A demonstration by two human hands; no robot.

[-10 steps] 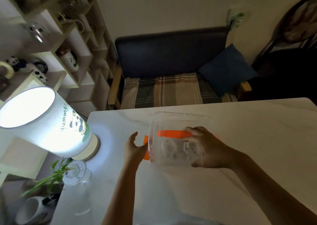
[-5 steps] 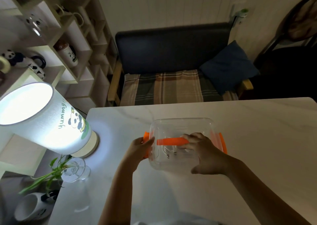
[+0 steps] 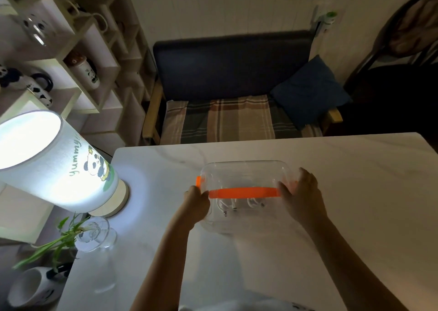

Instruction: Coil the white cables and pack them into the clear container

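At frame centre the clear container (image 3: 241,192) sits on the white table (image 3: 355,192), white cables (image 3: 241,204) coiled inside. The left hand (image 3: 196,204) curls its fingers onto the container's left end, the right hand (image 3: 301,192) presses spread fingers on its right end. Bare tabletop lies to the right; the lit lamp (image 3: 54,163) crowds the left table edge.

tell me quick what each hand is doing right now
Left hand: gripping the clear container's left end.
Right hand: gripping its right end.
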